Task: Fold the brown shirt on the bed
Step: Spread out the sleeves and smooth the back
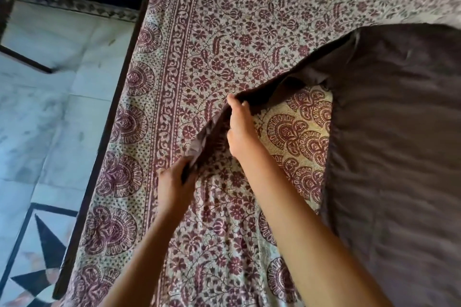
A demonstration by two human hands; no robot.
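A home bedroom: a bed (139,40) under a maroon floral block-print bedsheet (224,20) stands on a pale tiled floor (50,112) with a dark star inlay (47,257).

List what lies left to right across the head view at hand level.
Tiled floor → dark bed edge → patterned bedsheet → left hand → right hand → main spread of the brown shirt, whose raised edge both hands grip.

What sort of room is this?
Probably a home bedroom: a dark-framed bed under a floral bedspread, a brown shirt lying on it, and a tiled floor alongside.
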